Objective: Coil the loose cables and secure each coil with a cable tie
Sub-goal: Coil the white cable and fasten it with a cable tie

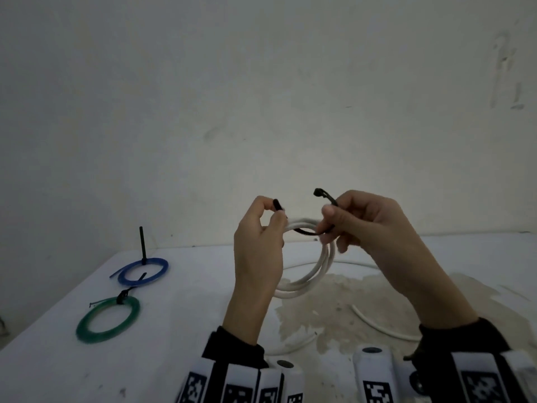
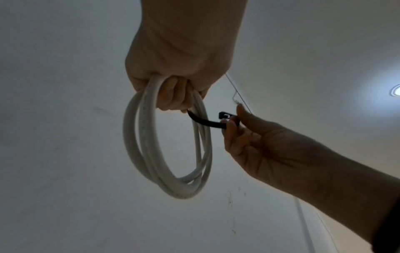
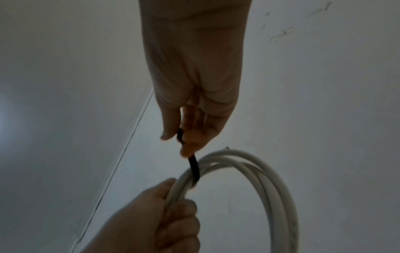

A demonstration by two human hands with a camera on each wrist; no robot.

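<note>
The white round-sheathed cable coil [image 1: 308, 274] hangs in the air above the pale stained tabletop [image 1: 377, 292], at centre of the head view. The left hand [image 1: 258, 242] grips the coil's top, its lower fingers curled round the strands, while thumb and forefinger pinch one end of the thin black plastic cable tie [image 1: 305, 231]. The tie passes under the strands toward three o'clock, where the right hand [image 1: 374, 228] pinches it just below its square head; the two ends stand apart. At nine o'clock on the table lie a blue flat cable coil [image 1: 143, 270] and, nearer, a green flat cable coil [image 1: 107, 319], each bound by a black tie.
</note>
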